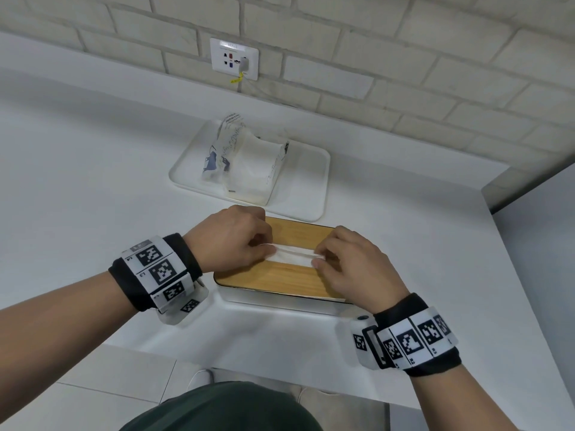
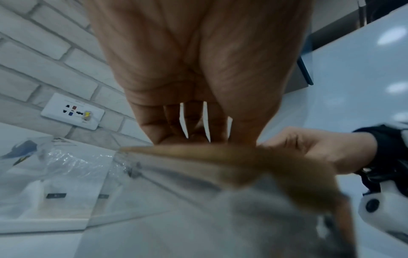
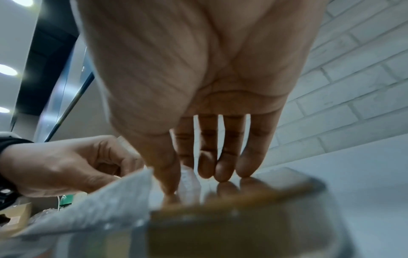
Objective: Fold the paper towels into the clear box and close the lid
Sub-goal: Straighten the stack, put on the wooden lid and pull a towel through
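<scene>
A clear box (image 1: 280, 301) stands on the white table, its wooden lid (image 1: 286, 278) lying flat on top. A white paper towel (image 1: 292, 256) sticks up in a strip across the middle of the lid. My left hand (image 1: 270, 248) pinches the towel's left end, fingers curled. My right hand (image 1: 319, 258) pinches the right end between thumb and forefinger. In the right wrist view its other fingertips (image 3: 223, 176) rest on the lid (image 3: 243, 227), and the towel (image 3: 110, 206) rises toward my left hand (image 3: 123, 165). What the box holds is hidden.
Behind the box a white tray (image 1: 311, 181) carries an opened plastic pack of paper towels (image 1: 245, 160). A brick wall with a socket plate (image 1: 234, 59) runs along the back. The table's front edge is near my body, and its right edge falls away at the far right.
</scene>
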Available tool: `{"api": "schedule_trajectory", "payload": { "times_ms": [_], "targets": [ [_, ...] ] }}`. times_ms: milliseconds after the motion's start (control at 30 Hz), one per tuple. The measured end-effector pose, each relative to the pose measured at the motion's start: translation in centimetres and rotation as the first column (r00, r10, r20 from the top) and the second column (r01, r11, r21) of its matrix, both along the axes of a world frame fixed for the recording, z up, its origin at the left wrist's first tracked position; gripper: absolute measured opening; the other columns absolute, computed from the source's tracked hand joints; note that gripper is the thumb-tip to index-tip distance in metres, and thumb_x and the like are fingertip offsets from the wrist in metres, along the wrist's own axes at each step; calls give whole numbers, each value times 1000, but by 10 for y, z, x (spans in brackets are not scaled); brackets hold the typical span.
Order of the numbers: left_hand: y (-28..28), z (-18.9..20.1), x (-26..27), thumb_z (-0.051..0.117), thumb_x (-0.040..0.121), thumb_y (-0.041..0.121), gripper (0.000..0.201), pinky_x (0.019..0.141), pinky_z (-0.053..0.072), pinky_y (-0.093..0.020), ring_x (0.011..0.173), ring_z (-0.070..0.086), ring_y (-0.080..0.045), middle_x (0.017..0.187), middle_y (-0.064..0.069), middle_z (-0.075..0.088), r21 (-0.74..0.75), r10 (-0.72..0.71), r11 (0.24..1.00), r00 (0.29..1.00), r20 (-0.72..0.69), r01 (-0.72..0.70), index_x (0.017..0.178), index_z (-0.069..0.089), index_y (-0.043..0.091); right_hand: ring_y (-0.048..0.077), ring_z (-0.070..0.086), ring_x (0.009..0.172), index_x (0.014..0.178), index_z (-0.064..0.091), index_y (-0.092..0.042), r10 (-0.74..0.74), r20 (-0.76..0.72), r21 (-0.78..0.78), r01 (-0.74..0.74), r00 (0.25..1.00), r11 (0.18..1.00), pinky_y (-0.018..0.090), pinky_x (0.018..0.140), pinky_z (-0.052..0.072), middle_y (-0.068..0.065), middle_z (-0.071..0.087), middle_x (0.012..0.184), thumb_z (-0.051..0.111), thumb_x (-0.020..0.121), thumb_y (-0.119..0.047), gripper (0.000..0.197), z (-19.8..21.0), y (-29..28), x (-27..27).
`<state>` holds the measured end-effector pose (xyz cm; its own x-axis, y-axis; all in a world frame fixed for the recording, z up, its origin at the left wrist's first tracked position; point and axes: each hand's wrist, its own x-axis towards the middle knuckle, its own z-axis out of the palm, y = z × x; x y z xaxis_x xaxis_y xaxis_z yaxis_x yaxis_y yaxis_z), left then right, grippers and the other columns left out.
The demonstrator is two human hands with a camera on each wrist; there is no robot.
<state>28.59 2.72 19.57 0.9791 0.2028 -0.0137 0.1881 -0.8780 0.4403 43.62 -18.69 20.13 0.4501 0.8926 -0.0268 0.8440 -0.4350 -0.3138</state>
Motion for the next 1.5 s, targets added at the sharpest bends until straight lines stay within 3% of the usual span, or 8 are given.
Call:
{"api": "schedule_trajectory", "payload": {
  "times_ms": [467,667,767,900,1000,1133,1267,1500],
  "targets": [
    [6,3,-2,70,92,45,22,80,53,-40,80,57,-12,93,8,56,-20,-31,999,999,-11,31,89,72,23,13,52,95,90,62,-23,8,-17,18,-7,1000,1000,31,81,48,-13,53,101,61,97,-35,15,0,-5,9],
    [11,5,-15,64,82,75,53,90,48,-25,98,55,0,114,16,51,-138,24,990,999,44,-18,118,65,35,9,52,104,100,64,-27,-12,-70,105,19,998,994,33,88,50,-17,53,109,62,95,-40,14,-2,-14,8],
    [24,-5,-34,61,67,90,98,110,45,-32,131,47,-5,147,17,40,-240,197,955,978,70,-175,149,41,39,4,44,126,129,59,-32,-142,-147,210,171,979,963,27,105,41,-21,46,133,65,91,-53,43,-8,-35,16],
    [30,-27,-62,76,48,91,150,121,35,-35,151,23,-2,166,22,11,-367,96,915,975,-203,-167,161,-10,42,-5,22,148,160,10,-39,-212,-536,90,305,817,948,34,122,27,-28,19,161,78,63,-78,125,-31,-63,18],
    [22,-37,-66,87,53,76,152,111,47,-29,151,25,-3,163,29,13,-556,48,814,973,-225,-169,158,-19,45,-22,35,132,157,-3,-44,-121,-742,75,261,660,962,22,116,37,-53,31,139,92,59,-55,137,-42,-62,9],
    [7,-39,-61,79,76,55,123,94,50,-10,137,48,-4,147,45,24,-644,148,732,975,-168,-222,159,-12,46,-11,45,132,157,2,-43,-34,-790,188,295,612,937,10,105,42,-41,43,141,70,92,-40,94,-48,-56,-5],
    [5,-37,-60,76,78,54,119,91,43,0,122,52,11,144,43,30,-664,166,709,971,-170,-237,159,-10,48,-7,45,135,157,6,-45,-28,-813,223,355,582,908,5,100,39,-36,45,143,63,97,-30,84,-56,-61,-11],
    [-6,-37,-56,95,66,43,134,93,55,-18,131,37,25,137,60,28,-733,78,660,986,-146,-161,149,-8,65,-9,44,135,157,5,-39,-37,-794,234,362,607,902,6,100,39,-38,41,146,88,74,-14,120,-57,-88,-16]
  ]
}}
